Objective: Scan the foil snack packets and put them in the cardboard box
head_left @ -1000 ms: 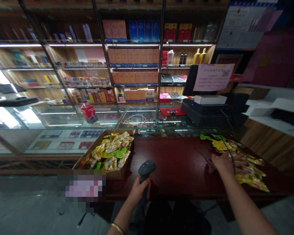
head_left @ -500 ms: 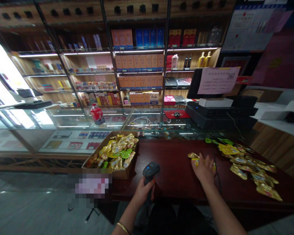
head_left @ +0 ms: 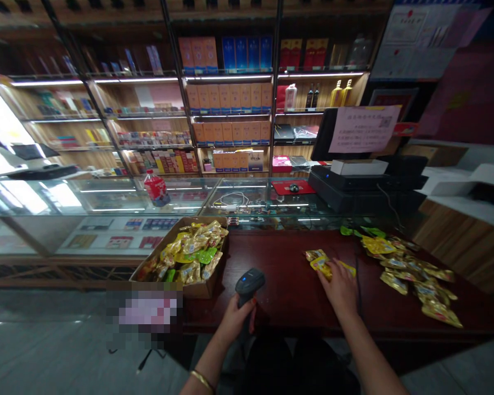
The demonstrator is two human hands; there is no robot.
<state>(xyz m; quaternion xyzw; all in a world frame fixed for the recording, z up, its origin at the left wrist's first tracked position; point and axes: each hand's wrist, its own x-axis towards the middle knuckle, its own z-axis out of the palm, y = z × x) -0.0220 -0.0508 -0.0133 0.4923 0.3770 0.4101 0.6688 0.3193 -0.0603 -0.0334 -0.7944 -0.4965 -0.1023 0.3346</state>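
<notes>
My left hand (head_left: 233, 318) is wrapped around the handle of a dark handheld barcode scanner (head_left: 249, 280), held upright above the table with a blue light on its top. My right hand (head_left: 340, 288) rests over a yellow snack packet (head_left: 321, 265), its fingers closed on the foil; the hand covers part of it. A gold packet (head_left: 314, 254) lies just beyond, touching it. Further right, a loose pile of gold snack packets (head_left: 426, 288) spreads across the brown table (head_left: 282, 304). To the left stands an open cardboard box (head_left: 206, 289) heaped with gold and green packets (head_left: 193, 249).
Behind the table runs a glass counter (head_left: 185, 192) bearing a red-labelled bottle (head_left: 156, 188), a white cable (head_left: 234, 200) and a mouse (head_left: 293, 188). A monitor (head_left: 323, 134) stands at the right. A dark cable (head_left: 358, 285) crosses the table beside my right hand.
My right hand has shifted slightly right over the packets and its fingers are less spread, showing more yellow foil. The scanner stays in my left hand. The view has swung a little.
</notes>
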